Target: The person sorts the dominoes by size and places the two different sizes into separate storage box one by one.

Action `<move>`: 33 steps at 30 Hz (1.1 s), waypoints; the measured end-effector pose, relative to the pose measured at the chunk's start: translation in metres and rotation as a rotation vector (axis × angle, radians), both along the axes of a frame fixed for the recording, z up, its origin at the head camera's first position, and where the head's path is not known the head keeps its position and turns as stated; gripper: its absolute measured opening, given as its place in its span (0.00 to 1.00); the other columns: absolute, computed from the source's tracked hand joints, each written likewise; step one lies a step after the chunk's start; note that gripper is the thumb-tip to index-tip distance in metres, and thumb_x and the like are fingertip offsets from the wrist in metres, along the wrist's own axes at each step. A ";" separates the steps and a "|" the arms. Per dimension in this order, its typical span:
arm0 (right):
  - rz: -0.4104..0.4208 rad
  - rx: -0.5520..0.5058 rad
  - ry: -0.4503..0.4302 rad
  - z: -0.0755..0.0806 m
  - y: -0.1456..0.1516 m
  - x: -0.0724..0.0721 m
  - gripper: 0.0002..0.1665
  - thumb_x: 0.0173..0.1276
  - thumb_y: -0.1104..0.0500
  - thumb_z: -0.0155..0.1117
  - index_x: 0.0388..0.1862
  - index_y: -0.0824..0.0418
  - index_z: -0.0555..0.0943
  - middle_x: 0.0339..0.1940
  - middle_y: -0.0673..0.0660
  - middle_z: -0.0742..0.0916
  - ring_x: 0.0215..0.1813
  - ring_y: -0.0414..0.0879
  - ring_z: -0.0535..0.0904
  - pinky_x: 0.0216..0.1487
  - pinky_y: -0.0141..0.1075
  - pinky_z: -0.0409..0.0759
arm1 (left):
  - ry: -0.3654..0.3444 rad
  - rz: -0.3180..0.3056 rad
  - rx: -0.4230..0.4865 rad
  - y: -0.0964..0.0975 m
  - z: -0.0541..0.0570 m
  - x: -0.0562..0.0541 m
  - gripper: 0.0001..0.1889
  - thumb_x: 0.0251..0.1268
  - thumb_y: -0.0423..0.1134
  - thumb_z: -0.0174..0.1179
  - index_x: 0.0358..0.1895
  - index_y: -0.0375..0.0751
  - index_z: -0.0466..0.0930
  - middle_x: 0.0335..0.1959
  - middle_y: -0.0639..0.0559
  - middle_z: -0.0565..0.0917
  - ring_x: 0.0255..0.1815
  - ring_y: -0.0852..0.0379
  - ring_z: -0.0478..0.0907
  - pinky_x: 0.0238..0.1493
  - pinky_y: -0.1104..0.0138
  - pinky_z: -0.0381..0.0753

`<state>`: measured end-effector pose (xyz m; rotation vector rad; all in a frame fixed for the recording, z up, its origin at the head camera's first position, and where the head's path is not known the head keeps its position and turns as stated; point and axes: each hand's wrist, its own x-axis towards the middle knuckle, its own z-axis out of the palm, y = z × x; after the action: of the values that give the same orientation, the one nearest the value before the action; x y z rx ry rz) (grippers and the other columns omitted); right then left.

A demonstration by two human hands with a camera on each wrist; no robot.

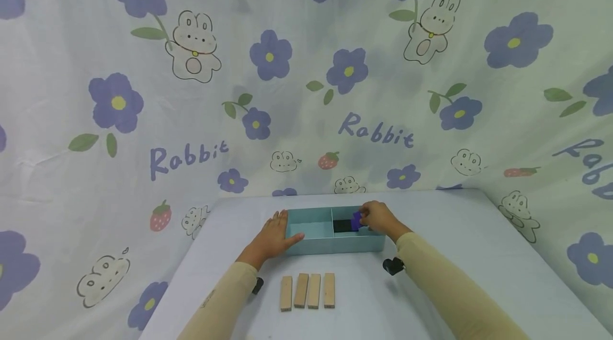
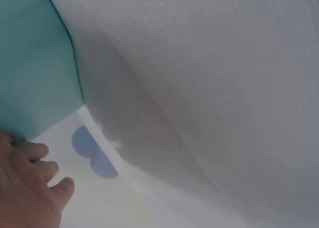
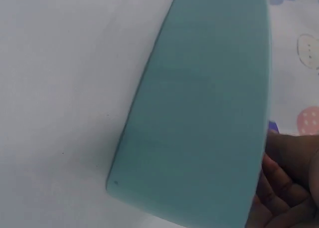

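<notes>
The teal box (image 1: 342,246) stood lengthwise across the white table (image 1: 445,215), squarely before the person, so that each end lay within easy reach of one arm. The left hand (image 1: 272,236) was spread wide and held nothing up: its fingers lay along the box's left end while the thumb reached over the front rim, a placement that probably served to keep the light-looking box from sliding. The right hand (image 1: 380,216) came over the far end and pinched a small purple piece (image 1: 356,221) narrowly between thumb and fingers, most likely by its edge because the walls left little room for a fuller grip. That piece was inside the right-hand compartment, beside a flat black piece (image 1: 342,226), and the divider (image 1: 332,222) set both apart from the left compartment. Whether the purple piece touched the floor of the box I could not fairly tell, since the right hand covered part of it and the front wall hid nearly all of it in the right wrist view. Four wooden blocks (image 1: 314,291) lay side by side in front of the box, between the forearms, where neither arm needed to cross them.
</notes>
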<state>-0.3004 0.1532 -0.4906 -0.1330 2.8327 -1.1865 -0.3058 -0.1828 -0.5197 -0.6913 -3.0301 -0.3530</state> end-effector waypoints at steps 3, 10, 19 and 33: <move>-0.042 0.051 -0.002 -0.002 -0.007 -0.001 0.18 0.66 0.68 0.64 0.54 0.71 0.79 0.38 0.57 0.84 0.37 0.46 0.81 0.33 0.36 0.82 | 0.000 0.001 0.011 -0.001 -0.002 0.001 0.58 0.62 0.78 0.37 0.75 0.27 0.45 0.76 0.33 0.52 0.76 0.37 0.45 0.72 0.48 0.48; -0.104 0.240 0.030 -0.010 -0.022 -0.003 0.15 0.65 0.67 0.64 0.50 0.72 0.81 0.41 0.62 0.85 0.42 0.51 0.82 0.43 0.45 0.82 | -0.003 0.009 0.022 -0.003 -0.004 0.003 0.57 0.63 0.76 0.39 0.75 0.26 0.45 0.76 0.33 0.52 0.76 0.37 0.46 0.72 0.48 0.48; -0.139 0.385 0.032 -0.024 -0.030 -0.013 0.11 0.66 0.69 0.59 0.45 0.74 0.80 0.36 0.63 0.85 0.37 0.53 0.81 0.41 0.48 0.82 | -0.009 0.003 0.041 -0.004 -0.008 0.004 0.58 0.61 0.78 0.38 0.75 0.26 0.46 0.76 0.33 0.52 0.76 0.36 0.46 0.72 0.47 0.48; -0.116 0.488 0.020 -0.017 -0.033 -0.014 0.11 0.66 0.72 0.56 0.45 0.75 0.80 0.42 0.66 0.85 0.45 0.57 0.82 0.52 0.49 0.79 | 0.002 0.001 0.024 -0.001 -0.003 -0.001 0.56 0.64 0.75 0.40 0.75 0.26 0.44 0.76 0.32 0.51 0.76 0.37 0.45 0.72 0.48 0.47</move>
<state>-0.3148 0.1205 -0.5078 0.0481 3.0803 -0.4770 -0.3064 -0.1835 -0.5229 -0.6888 -3.0192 -0.3872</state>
